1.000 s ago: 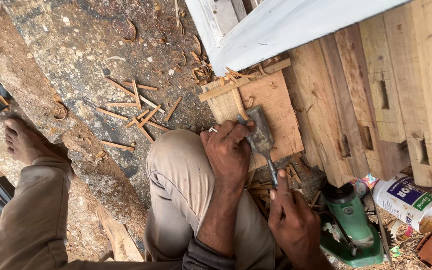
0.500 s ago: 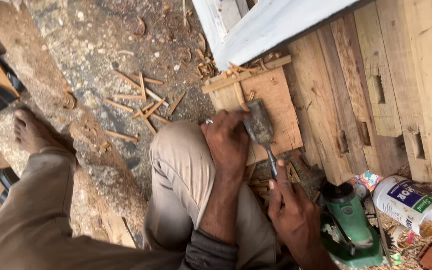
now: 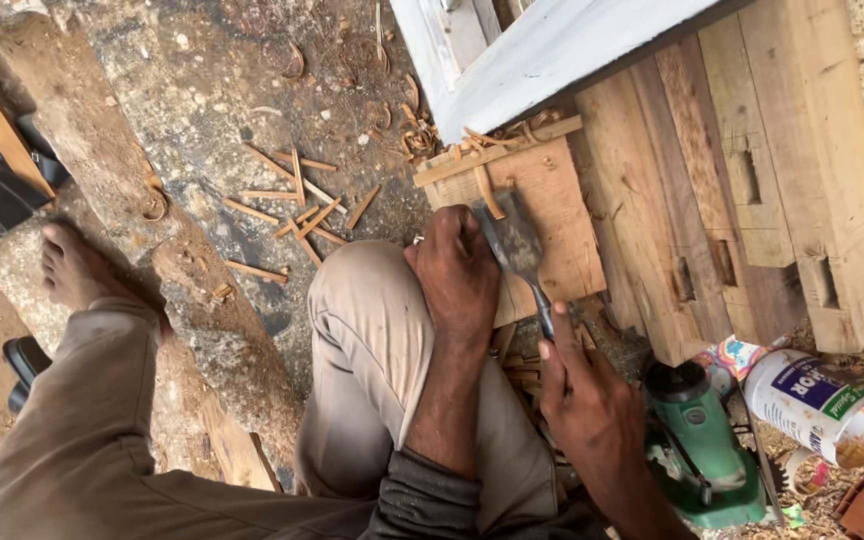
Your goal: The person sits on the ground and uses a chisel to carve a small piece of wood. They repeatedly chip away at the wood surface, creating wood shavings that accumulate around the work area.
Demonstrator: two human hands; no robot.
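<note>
While the left hand (image 3: 460, 275) presses on the flat blade, the right hand (image 3: 592, 405) is closed around the handle of a wide chisel (image 3: 517, 250). Its long axis runs from lower right up to the middle of the frame, blade pointing up-left onto a small wooden board (image 3: 562, 215) beside stacked beams (image 3: 752, 180).

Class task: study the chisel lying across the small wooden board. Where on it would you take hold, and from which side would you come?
Grip the chisel by its handle end, coming from the near side. Its broad blade lies flat on the wooden board with the edge pointing away, so the handle end is the safe part. The right hand holds there; the left hand steadies beside the blade.
</note>
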